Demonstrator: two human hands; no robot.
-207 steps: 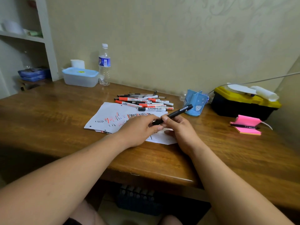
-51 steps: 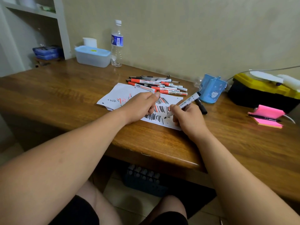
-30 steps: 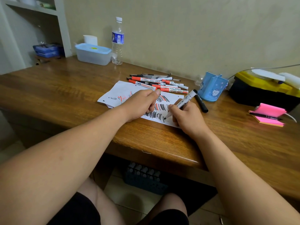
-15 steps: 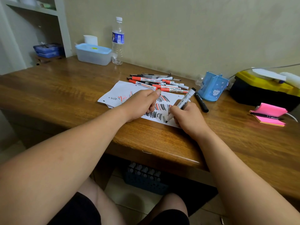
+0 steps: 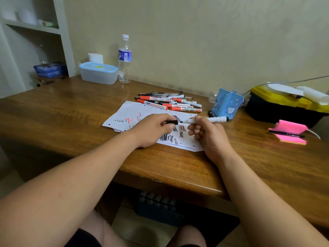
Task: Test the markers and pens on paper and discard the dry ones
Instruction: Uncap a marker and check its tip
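Two hands above a wooden desk point(image 5: 71, 111) by the wall point(image 5: 195, 41): left point(image 5: 153, 129) pinches cap point(image 5: 171, 122), right point(image 5: 208, 134) grips marker point(image 5: 213, 119).

Soft, even indoor light, slightly dim with a yellow-green cast. Pale sheen streaks the table point(image 5: 58, 104) left of the fingers point(image 5: 195, 128); below them, deep shadow. Edges bend and blur.

cap point(image 5: 172, 122): mostly inside left hand point(image 5: 151, 129) | toolbox point(image 5: 277, 112): cut by right edge
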